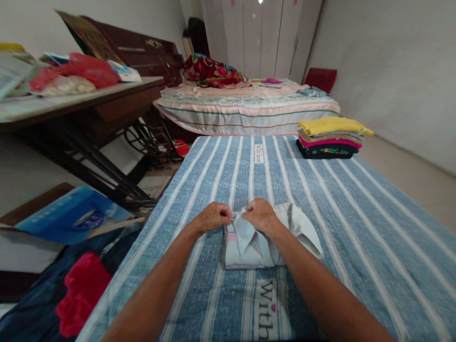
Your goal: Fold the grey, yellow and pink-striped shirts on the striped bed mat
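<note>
A folded pale grey-white shirt with a collar lies on the blue striped bedsheet in front of me. My left hand is closed in a pinch on the shirt's far left edge near the collar. My right hand is closed on the fabric at the shirt's far edge, right beside the left one. Both forearms reach in from the bottom of the view. Part of the shirt sticks out to the right of my right wrist.
A stack of folded clothes, yellow on top, sits at the far right of the bed. Beyond it is a second bed with bright bedding. A dark wooden table with bags stands to the left. Red and blue cloth lies lower left.
</note>
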### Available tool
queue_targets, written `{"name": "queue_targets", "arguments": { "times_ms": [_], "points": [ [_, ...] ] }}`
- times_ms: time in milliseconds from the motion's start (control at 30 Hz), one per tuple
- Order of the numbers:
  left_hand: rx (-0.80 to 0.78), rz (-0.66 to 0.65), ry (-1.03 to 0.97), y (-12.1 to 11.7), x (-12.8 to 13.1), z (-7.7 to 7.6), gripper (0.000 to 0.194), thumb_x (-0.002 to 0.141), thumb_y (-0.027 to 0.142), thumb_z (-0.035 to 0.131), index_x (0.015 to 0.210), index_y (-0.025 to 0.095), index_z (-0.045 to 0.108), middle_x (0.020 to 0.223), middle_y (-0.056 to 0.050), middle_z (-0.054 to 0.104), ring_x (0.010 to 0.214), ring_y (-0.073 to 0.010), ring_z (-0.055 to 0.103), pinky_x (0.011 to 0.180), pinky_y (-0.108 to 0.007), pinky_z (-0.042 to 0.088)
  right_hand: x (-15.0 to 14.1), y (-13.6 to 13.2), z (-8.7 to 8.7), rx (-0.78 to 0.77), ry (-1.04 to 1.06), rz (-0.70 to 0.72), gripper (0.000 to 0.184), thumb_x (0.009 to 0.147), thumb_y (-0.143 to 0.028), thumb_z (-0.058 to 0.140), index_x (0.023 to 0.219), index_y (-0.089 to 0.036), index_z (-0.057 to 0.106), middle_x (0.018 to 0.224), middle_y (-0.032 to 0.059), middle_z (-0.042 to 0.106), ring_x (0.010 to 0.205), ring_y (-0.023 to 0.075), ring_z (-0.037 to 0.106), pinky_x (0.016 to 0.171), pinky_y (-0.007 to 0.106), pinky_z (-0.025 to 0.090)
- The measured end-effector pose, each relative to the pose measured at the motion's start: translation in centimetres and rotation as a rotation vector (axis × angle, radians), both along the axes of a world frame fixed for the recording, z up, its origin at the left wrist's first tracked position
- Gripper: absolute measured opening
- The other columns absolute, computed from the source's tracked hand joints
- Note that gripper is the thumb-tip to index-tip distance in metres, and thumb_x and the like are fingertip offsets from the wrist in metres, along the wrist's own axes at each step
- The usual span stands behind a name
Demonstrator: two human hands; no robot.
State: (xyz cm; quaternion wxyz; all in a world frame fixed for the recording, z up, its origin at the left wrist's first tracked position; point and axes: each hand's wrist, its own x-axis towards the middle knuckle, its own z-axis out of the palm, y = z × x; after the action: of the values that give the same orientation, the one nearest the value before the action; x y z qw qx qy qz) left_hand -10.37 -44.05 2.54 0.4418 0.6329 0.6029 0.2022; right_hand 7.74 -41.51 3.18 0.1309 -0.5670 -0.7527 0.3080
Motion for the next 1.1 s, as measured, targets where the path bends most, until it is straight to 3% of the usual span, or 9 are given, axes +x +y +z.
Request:
{"name": "queue_targets", "arguments": {
  "times_ms": [100, 233, 400, 500, 600, 700, 767, 933, 1100],
  "points": [
    [0.006, -0.011, 0.046, 0.2, 0.1, -0.2, 0.010, 0.055, 0.022, 0.055, 0.059, 0.015, 0.061, 0.057, 0.002, 0.058, 0.059, -0.0132, 0.052, 0.056, -0.022, 0.037, 0.2, 0.0, -0.4, -0.012, 0.080, -0.010, 0.013, 0.072, -0.021, 0.059, 0.077, -0.019, 0.071, 0.073, 0.0001, 0.068, 0.069, 0.0140, 0.063, 0.056, 0.020, 0.039],
    [0.023, -0.029, 0.071, 0.4, 0.3, 0.8, 0.011, 0.057, 0.021, 0.055, 0.063, 0.015, 0.062, 0.059, 0.003, 0.058, 0.060, -0.0128, 0.052, 0.057, -0.022, 0.038, 0.6, -0.4, -0.3, 0.058, 0.125, -0.014, 0.009, 0.072, -0.023, 0.063, 0.073, -0.019, 0.070, 0.087, 0.0019, 0.068, 0.081, 0.0149, 0.061, 0.066, 0.021, 0.041],
    [0.104, -0.027, 0.020, 0.8, 1.2, 2.4, 0.020, 0.064, 0.021, 0.054, 0.079, 0.015, 0.065, 0.073, 0.000, 0.065, 0.071, -0.0149, 0.058, 0.068, -0.024, 0.045, 1.9, -2.0, 0.5, 0.254, -0.020, 0.101, 0.031, 0.077, -0.045, 0.061, 0.063, -0.018, 0.069, 0.085, 0.0083, 0.066, 0.095, 0.0237, 0.056, 0.082, 0.033, 0.040],
    [0.145, -0.156, -0.002, 1.8, 2.1, 2.8, 0.030, 0.064, 0.015, 0.052, 0.090, 0.015, 0.068, 0.086, -0.002, 0.068, 0.082, -0.0165, 0.060, 0.075, -0.025, 0.045, 2.6, -3.0, 0.6, 0.283, -0.078, 0.152, 0.029, 0.077, -0.043, 0.062, 0.063, -0.019, 0.069, 0.093, 0.0090, 0.065, 0.111, 0.0279, 0.050, 0.093, 0.039, 0.034],
    [0.191, -0.388, -0.018, 3.3, 2.9, 3.2, 0.040, 0.059, 0.009, 0.050, 0.092, 0.018, 0.071, 0.095, -0.003, 0.069, 0.091, -0.0180, 0.059, 0.084, -0.026, 0.043, 2.9, -3.8, 0.3, 0.296, -0.070, 0.177, 0.022, 0.078, -0.034, 0.062, 0.063, -0.019, 0.069, 0.100, 0.0074, 0.065, 0.119, 0.0283, 0.044, 0.098, 0.041, 0.030],
    [0.121, -0.587, 0.001, 5.0, 3.4, 3.6, 0.041, 0.054, 0.006, 0.047, 0.083, 0.019, 0.073, 0.089, -0.001, 0.070, 0.088, -0.0182, 0.060, 0.084, -0.026, 0.042, 3.0, -4.3, -0.1, 0.296, -0.040, 0.180, 0.016, 0.077, -0.026, 0.062, 0.064, -0.019, 0.068, 0.105, 0.0064, 0.064, 0.120, 0.0270, 0.044, 0.100, 0.041, 0.028],
    [0.053, -0.645, 0.057, 5.8, 3.6, 3.9, 0.040, 0.052, 0.005, 0.045, 0.076, 0.019, 0.073, 0.082, 0.001, 0.069, 0.083, -0.0175, 0.060, 0.080, -0.024, 0.043, 3.1, -4.5, -0.1, 0.296, -0.017, 0.166, 0.014, 0.077, -0.023, 0.063, 0.064, -0.019, 0.067, 0.106, 0.0068, 0.064, 0.121, 0.0266, 0.043, 0.101, 0.041, 0.027],
    [0.050, -0.647, 0.245, 6.9, 4.2, 3.9, 0.031, 0.049, 0.004, 0.044, 0.062, 0.018, 0.068, 0.066, 0.002, 0.065, 0.068, -0.0159, 0.056, 0.068, -0.023, 0.042, 3.3, -4.8, 0.1, 0.319, 0.018, 0.142, 0.014, 0.077, -0.021, 0.063, 0.064, -0.018, 0.066, 0.105, 0.0078, 0.064, 0.116, 0.0253, 0.047, 0.102, 0.041, 0.025],
    [0.069, -0.622, 0.303, 7.7, 4.4, 3.2, 0.026, 0.049, 0.005, 0.044, 0.057, 0.017, 0.065, 0.054, 0.003, 0.059, 0.056, -0.0143, 0.051, 0.057, -0.023, 0.038, 3.3, -4.8, 0.2, 0.336, 0.014, 0.167, 0.015, 0.078, -0.020, 0.062, 0.064, -0.017, 0.065, 0.101, 0.0073, 0.064, 0.105, 0.0217, 0.052, 0.100, 0.038, 0.027]
  ]
}}
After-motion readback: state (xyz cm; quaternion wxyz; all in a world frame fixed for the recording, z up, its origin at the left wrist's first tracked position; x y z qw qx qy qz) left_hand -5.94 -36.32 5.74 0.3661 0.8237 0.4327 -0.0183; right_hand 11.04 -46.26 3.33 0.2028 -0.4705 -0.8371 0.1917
